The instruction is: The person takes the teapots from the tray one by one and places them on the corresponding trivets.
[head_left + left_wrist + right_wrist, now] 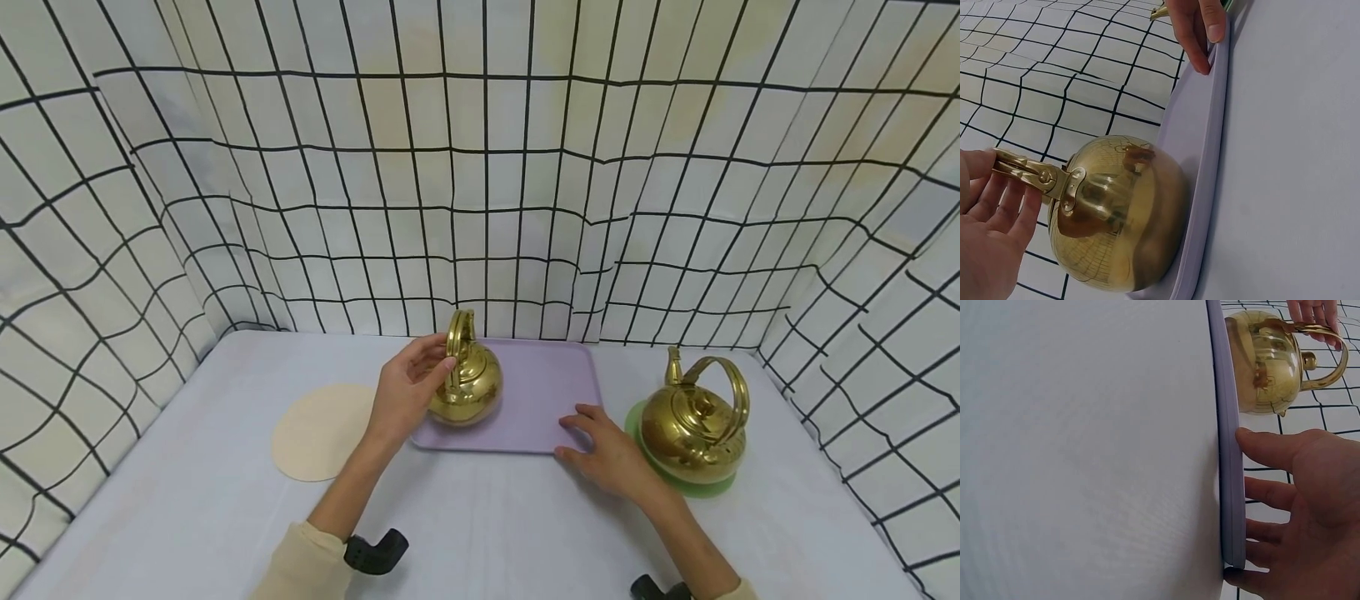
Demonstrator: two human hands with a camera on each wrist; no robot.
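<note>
A shiny gold kettle [467, 385] stands upright on the left part of a lilac tray [551, 392]. My left hand [408, 385] holds its arched handle [1032, 172], thumb on one side and fingers on the other. At the tray's front right corner rests my right hand [603, 454], its fingers loosely spread. The right wrist view shows that thumb [1266, 449] at the tray's front rim [1230, 456] and the other fingers along the corner. Right of this hand, a second gold kettle [693, 429] sits on a green round mat [697, 488].
A cream round mat [318, 433] lies left of the tray, partly behind my left forearm. White cloth [480, 525] covers the table. Black-gridded white walls [487, 183] enclose the back and both sides, with the tray close to the back one.
</note>
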